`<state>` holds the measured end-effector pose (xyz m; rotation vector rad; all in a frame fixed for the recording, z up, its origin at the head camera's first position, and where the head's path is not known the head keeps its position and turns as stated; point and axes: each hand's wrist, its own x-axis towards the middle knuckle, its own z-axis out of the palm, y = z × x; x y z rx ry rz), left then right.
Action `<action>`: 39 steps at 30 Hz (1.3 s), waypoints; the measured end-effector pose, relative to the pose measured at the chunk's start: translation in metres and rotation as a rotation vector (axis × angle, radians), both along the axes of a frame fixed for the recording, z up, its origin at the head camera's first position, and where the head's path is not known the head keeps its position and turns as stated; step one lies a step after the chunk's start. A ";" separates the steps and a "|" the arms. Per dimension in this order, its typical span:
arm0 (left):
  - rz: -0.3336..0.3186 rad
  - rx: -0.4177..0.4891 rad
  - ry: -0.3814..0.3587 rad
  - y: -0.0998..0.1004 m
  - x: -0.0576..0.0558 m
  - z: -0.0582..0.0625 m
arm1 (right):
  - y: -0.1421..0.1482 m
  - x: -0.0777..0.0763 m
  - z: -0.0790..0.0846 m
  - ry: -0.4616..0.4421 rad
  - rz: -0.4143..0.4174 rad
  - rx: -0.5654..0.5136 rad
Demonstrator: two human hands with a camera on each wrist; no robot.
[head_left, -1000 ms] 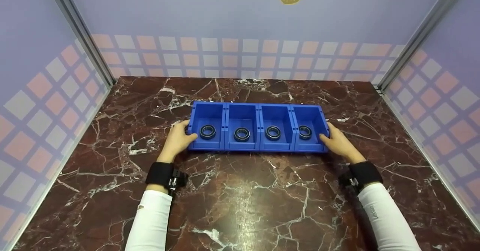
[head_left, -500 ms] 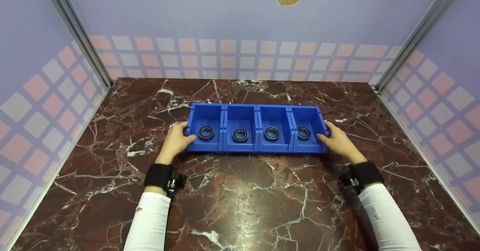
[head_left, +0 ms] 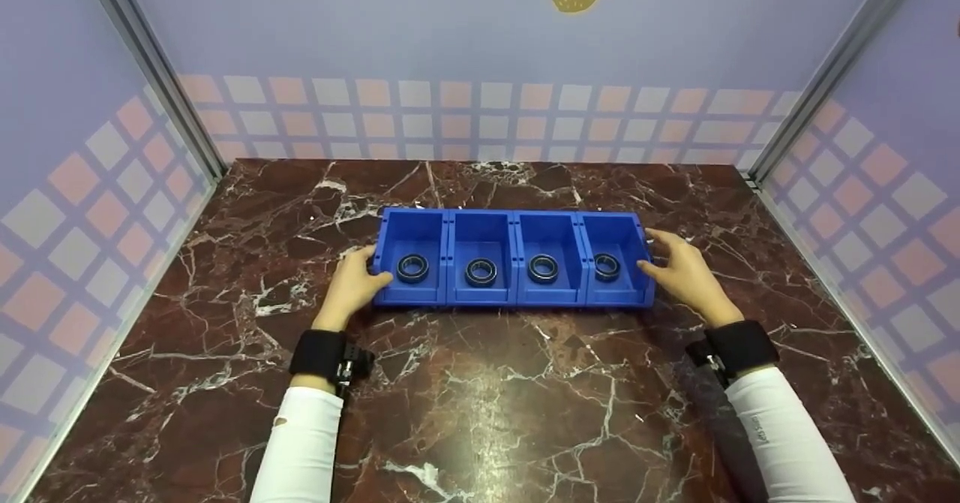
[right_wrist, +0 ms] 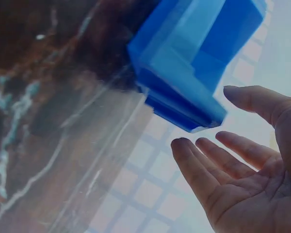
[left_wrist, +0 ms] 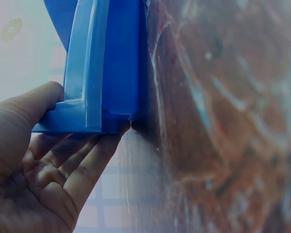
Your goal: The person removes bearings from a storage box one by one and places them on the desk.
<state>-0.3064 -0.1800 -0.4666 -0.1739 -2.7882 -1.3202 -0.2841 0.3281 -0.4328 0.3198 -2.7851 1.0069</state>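
Note:
Several blue plastic storage bins stand joined in one row on the table. A dark ball bearing lies in each compartment, among them the leftmost bearing and the rightmost bearing. My left hand grips the row's left end, its thumb over the rim and its fingers against the outer side wall. Beyond the right end, my right hand is spread. In the right wrist view a gap shows between its fingertips and the bin corner.
The reddish-brown marbled table extends around the bins. Behind it rises a lilac wall with pink and white squares, and similar panels flank both sides. Metal posts mark the back corners. Each wrist wears a black strap with a camera.
My right hand has let go of the row's right end and moved slightly right, its fingers opening. The left hand keeps its grip. The bins stay nearly where they were.

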 end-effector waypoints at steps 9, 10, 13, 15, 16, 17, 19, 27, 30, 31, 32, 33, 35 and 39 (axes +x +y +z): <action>0.007 0.000 0.000 0.001 -0.001 -0.001 | -0.009 0.000 0.012 0.028 0.032 -0.003; 0.007 -0.001 0.000 0.001 -0.001 -0.001 | -0.010 0.000 0.012 0.029 0.037 -0.004; 0.005 -0.004 0.001 0.001 -0.001 -0.002 | -0.012 -0.001 0.013 0.021 0.045 -0.001; 0.005 -0.007 0.005 0.002 0.000 -0.002 | -0.014 -0.001 0.014 0.003 0.053 -0.002; 0.005 -0.008 0.006 0.002 0.000 -0.002 | -0.014 -0.002 0.014 -0.003 0.058 0.006; 0.005 -0.009 0.007 0.002 0.000 -0.002 | -0.015 -0.002 0.014 -0.010 0.063 0.015; 0.008 -0.008 0.009 0.001 0.000 -0.002 | -0.017 -0.004 0.015 -0.021 0.079 0.035; 0.011 0.008 0.007 0.001 -0.001 -0.002 | -0.028 -0.012 0.017 -0.048 0.143 0.084; 0.009 0.009 0.004 0.001 0.000 -0.002 | -0.031 -0.017 0.014 -0.042 0.155 0.112; 0.008 0.008 0.004 0.001 0.000 -0.002 | -0.032 -0.018 0.013 -0.040 0.156 0.124; 0.006 0.006 0.004 0.001 0.000 -0.002 | -0.033 -0.019 0.011 -0.037 0.160 0.138; 0.005 0.002 0.002 0.001 0.000 -0.001 | -0.034 -0.021 0.010 -0.034 0.164 0.152; 0.005 -0.006 -0.001 0.000 0.001 -0.001 | -0.036 -0.023 0.007 -0.036 0.172 0.176; 0.009 -0.011 -0.010 0.000 0.002 -0.001 | -0.040 -0.024 0.003 -0.044 0.196 0.214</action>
